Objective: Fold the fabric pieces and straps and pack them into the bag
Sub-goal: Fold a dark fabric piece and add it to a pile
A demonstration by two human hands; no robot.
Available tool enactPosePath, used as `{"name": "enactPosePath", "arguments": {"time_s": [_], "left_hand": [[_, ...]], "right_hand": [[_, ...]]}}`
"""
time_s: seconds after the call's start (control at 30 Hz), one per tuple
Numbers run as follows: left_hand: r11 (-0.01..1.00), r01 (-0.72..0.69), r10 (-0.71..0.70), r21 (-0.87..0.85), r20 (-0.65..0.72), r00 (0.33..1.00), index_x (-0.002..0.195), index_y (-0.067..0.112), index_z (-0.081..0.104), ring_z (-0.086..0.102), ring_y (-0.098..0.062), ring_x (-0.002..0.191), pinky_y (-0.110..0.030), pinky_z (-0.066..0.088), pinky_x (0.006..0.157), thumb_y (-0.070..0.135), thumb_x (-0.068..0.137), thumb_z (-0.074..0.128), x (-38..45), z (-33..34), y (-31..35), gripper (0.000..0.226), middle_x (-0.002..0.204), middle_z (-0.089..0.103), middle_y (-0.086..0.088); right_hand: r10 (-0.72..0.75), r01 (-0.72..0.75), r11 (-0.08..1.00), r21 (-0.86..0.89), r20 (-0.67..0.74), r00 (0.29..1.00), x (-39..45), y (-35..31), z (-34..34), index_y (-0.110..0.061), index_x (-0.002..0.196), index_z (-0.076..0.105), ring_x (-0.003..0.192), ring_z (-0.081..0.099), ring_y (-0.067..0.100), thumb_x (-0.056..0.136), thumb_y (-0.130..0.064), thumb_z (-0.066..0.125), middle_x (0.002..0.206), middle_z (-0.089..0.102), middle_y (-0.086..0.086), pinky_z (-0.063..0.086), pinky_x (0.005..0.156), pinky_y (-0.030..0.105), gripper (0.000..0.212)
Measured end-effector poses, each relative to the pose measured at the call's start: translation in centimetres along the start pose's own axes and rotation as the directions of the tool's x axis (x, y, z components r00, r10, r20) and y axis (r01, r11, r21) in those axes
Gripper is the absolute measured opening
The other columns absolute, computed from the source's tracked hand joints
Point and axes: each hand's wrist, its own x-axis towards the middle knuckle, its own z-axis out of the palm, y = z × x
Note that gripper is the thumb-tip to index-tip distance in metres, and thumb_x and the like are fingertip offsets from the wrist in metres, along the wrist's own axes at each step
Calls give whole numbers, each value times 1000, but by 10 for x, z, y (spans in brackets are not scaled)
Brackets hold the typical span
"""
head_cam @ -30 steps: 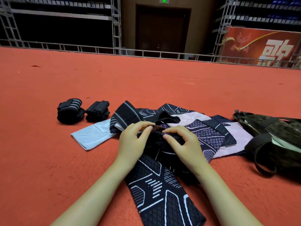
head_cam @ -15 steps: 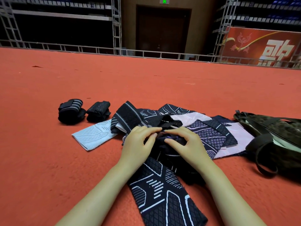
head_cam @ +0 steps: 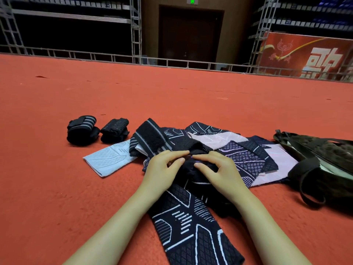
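**Both hands bunched a dark strap amid the fabric pile**

A black fabric piece point(head_cam: 191, 226) with white line patterns ran from the near edge of the view up between the forearms. At its far end, a dark bunched strap point(head_cam: 193, 168) sat under both hands. The left hand point(head_cam: 162, 169) had its fingers curled over the bunch, pinching it, and the right hand point(head_cam: 219, 169) did the same from the other side, fingertips nearly meeting.

Beyond the hands lay the pile: a black striped band point(head_cam: 150, 136), a pale pink piece point(head_cam: 215, 138), a dark grid-patterned piece point(head_cam: 246, 159) over another pink piece point(head_cam: 277, 161). A light blue piece point(head_cam: 107, 159) lay flat to the left, partly tucked under the pile.

Farther left, two rolled black straps point(head_cam: 82, 130) point(head_cam: 115, 131) stood side by side, apart from the pile.

The dark bag point(head_cam: 324, 159) lay to the right, just beside the pink piece, its handle loops sprawled on the red carpet point(head_cam: 57, 188). Metal truss point(head_cam: 135, 29) and a red banner point(head_cam: 309, 54) stood behind.
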Motion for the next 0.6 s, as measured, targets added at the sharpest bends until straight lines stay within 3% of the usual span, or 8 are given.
{"name": "enactPosePath", "arguments": {"time_s": [0.1, 0.3, 0.4, 0.5, 0.6], "left_hand": [[996, 48, -50, -77, -22, 998, 97, 26, 74, 60, 7, 93, -4, 38, 81, 7, 88, 60, 1, 1, 0, 26, 94, 69, 16], [983, 106, -117, -147, -71, 991, 87, 25, 73, 60, 10, 85, -1, 38, 75, 4, 88, 58, 4, 2, 2, 26, 87, 69, 20], [979, 128, -147, -158, -117, 982, 87, 23, 74, 60, 2, 77, -3, 39, 70, 4, 88, 58, 3, 5, 2, 25, 83, 69, 16], [971, 166, -189, -174, -124, 974, 86, 25, 74, 58, -11, 72, -10, 41, 64, 5, 88, 58, 1, 8, 1, 25, 79, 71, 3], [960, 199, -220, -196, -91, 971, 88, 28, 74, 61, -11, 77, -12, 43, 69, 7, 88, 59, -1, 10, -1, 25, 83, 72, 2]], "right_hand": [[-42, 40, 998, -58, -33, 999, 0, 4, -3, -26, 99, 75, 74, 57, 1, 82, -29, 63, 76, 61, -14, 41, 69, 14, 21], [-91, 70, 990, -126, -172, 981, 1, 13, -6, -22, 92, 75, 73, 58, 4, 85, -32, 60, 75, 63, -7, 43, 70, 17, 20], [-53, 30, 995, -98, -240, 969, 1, 21, -5, -18, 89, 75, 76, 61, 10, 85, -30, 60, 78, 67, -3, 45, 75, 20, 20], [26, -43, 998, -52, -292, 956, 0, 27, -4, -16, 85, 76, 76, 59, 7, 84, -24, 61, 78, 68, -2, 42, 75, 13, 17], [117, -127, 992, -18, -271, 955, 1, 32, -1, -17, 84, 76, 79, 60, 13, 84, -20, 62, 78, 68, -3, 42, 77, 14, 14]]}}
